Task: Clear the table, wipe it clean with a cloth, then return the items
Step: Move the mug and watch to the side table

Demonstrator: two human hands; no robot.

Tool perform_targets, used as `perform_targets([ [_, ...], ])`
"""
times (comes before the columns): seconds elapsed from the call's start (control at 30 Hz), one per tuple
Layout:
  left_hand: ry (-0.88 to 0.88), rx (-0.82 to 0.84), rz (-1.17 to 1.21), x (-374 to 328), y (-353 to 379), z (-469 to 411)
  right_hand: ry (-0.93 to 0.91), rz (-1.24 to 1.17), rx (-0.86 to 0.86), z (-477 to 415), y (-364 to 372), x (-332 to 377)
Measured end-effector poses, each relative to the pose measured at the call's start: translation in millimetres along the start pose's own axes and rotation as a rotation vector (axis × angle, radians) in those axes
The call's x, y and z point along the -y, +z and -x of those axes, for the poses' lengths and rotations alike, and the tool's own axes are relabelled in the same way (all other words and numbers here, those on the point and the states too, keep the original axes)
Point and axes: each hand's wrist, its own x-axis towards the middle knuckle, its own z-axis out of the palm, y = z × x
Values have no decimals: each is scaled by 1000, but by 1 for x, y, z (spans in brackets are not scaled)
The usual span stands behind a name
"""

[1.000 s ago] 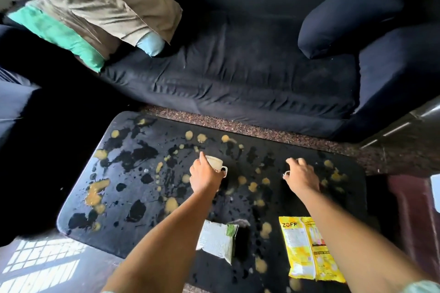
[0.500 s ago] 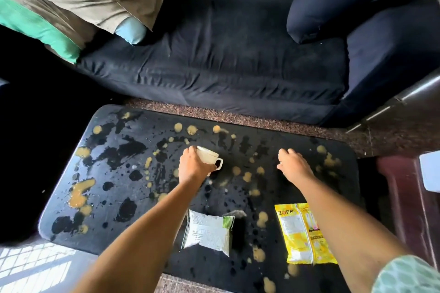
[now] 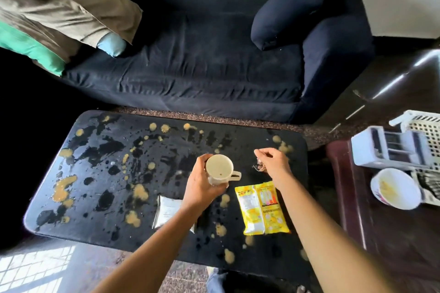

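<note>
- Lifted since a second ago, the cup (image 3: 219, 169) is now off the table (image 3: 47, 200) and closer to me, held in my left hand (image 3: 202, 190); it stood among the stains at mid-frame, and now its open mouth faces up at me, handle pointing right.
- My left fingers wrap the cup's wall, not its handle; I judge this the steadier hold for carrying it upright, in case dregs remain inside.
- My right hand (image 3: 273, 164), just right of centre, has risen too; its fingers are curled and pinch a small thing (image 3: 258, 167) that hangs beneath them; it is too blurred for me to name.
- Both hands are loaded at once, which I take as saving a trip.
- Below my right hand the yellow packet (image 3: 262, 209) lies flat on the table; the white packet (image 3: 166, 211) lies at lower centre, partly hidden by my left forearm; neither has been cleared.
- Tan blotches spatter the black top from the left edge to the right; no cloth shows, and wiping must wait until the packets go, so I judge the clearing only begun.
- At the right edge a side table (image 3: 357, 221) carries a white basket (image 3: 423, 131) and a white bowl (image 3: 395, 188); it is near, so I judge it the likely place to park things.
</note>
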Motion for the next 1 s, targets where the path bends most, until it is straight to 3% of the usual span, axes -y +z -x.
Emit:
perform_targets([
  [0.17,-30,43,73,-53,59,53,89,-382,73,46,-86,-27],
  [0.3,73,132,101,-87,119,86,134,-514,94,81,-163,-57],
  [0.67,213,483,31,-163,274,107,231,-496,-195,101,-330,-144],
  [0.87,251,670,-89,-180,320,78,362,-472,-97,70,-352,-178],
  [1.0,239,755,-139,-176,339,64,336,-402,-48,47,-351,-191],
])
